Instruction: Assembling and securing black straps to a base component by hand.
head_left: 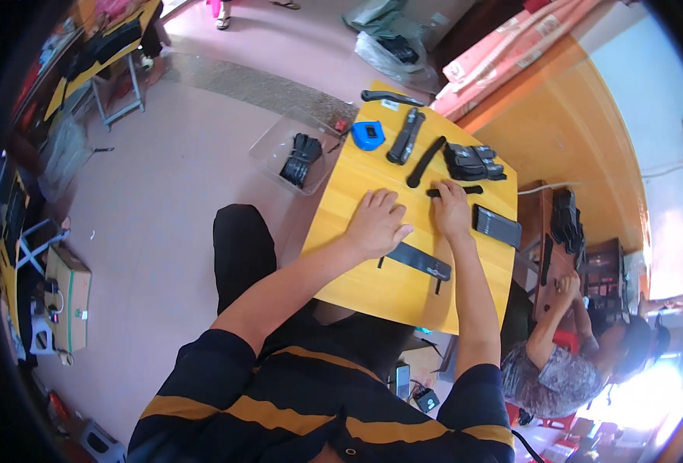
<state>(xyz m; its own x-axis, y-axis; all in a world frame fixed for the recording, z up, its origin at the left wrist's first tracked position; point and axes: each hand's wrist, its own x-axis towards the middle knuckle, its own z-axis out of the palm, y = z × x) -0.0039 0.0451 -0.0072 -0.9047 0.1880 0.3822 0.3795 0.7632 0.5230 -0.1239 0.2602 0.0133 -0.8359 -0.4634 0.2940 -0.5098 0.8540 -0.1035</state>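
My left hand (375, 224) lies on the yellow table with its fingers spread, its thumb by the upper left end of a flat black strap (422, 261). Narrow black tabs stick out from that strap's lower edge. Farther up, my right hand (454, 208) has its fingers closed over a short black strip (471, 190), whose two ends show on either side. To the right of this hand lies a dark rectangular pouch or folded strap (497, 225). A curved black strap (426, 162) and a stack of black straps (474, 163) lie just beyond.
A blue rounded device (368, 135), a pair of black straps (406, 136) and another strap (391, 98) sit on the table's far part. Left of it, a clear bin (275, 149) holds bundled black cords (301, 160). At right another person (557, 370) works at a brown table.
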